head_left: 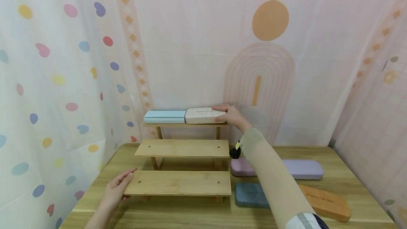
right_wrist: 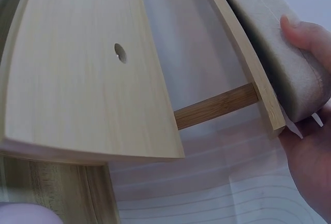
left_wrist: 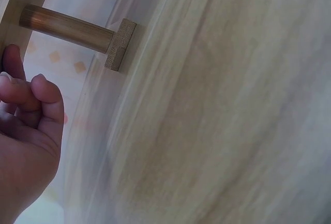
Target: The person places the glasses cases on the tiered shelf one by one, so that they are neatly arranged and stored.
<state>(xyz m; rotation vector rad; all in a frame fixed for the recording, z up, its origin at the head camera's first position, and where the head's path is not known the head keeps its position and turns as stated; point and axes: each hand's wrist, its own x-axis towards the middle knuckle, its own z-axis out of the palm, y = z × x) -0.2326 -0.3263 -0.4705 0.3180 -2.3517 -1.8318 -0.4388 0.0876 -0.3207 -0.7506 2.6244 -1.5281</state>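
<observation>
A three-step wooden stand (head_left: 181,182) sits on the table. My left hand (head_left: 118,186) grips the left end of its lowest board, thumb on top. In the left wrist view, the fingers of that hand (left_wrist: 31,105) curl at the board's edge near a round wooden leg (left_wrist: 70,29). On the top board lies a cream glasses case (head_left: 201,115), and my right hand (head_left: 233,116) holds it by its right end. The right wrist view shows the thumb on the case (right_wrist: 269,32) at the board's end. Left of it, end to end, lies a light blue case (head_left: 164,117).
Right of the stand lie a lavender case (head_left: 303,169), a blue-grey case (head_left: 251,195) and an orange case (head_left: 330,202), partly hidden under my right forearm. A small black object (head_left: 235,153) with a yellow mark shows near my right wrist. Patterned curtains (head_left: 197,45) hang behind the table.
</observation>
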